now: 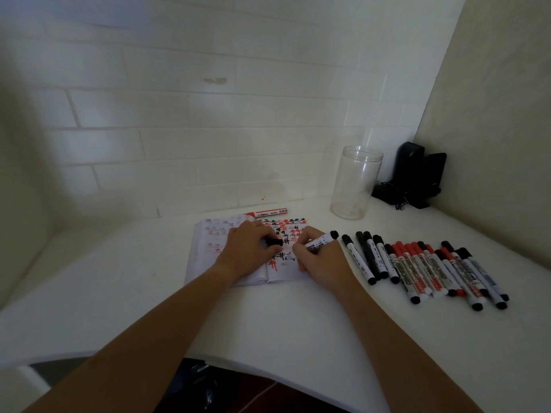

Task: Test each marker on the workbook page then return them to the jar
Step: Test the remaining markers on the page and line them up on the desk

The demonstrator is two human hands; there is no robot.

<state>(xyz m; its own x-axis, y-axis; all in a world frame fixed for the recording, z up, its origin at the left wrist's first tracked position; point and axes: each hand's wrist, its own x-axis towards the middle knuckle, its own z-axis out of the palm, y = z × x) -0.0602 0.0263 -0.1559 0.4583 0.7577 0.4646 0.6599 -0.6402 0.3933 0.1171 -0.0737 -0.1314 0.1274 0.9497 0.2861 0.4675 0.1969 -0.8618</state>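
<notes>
While the right hand (317,257) pinches a black marker (320,242) with its tip hidden down on the workbook (208,234), the left hand (247,251) grips the black cap (274,242), fingers curled. Both hands cover much of the scribbled page. Right of it lies a row of markers (423,269); the jar (354,183) stands behind, near the wall. One red marker (269,212) lies beyond the workbook. Bare table (283,329) stretches to the near edge.

right hand (320,260) grips a black marker (320,242), tip down on the open workbook (226,254), page full of red and black test marks. left hand (249,248) rests on the page, holding the black cap (275,242). empty clear jar (354,183) upright behind. row of red and black markers (423,271) on the tabletop (298,323) to the right; one red marker (269,212) beyond the workbook.
</notes>
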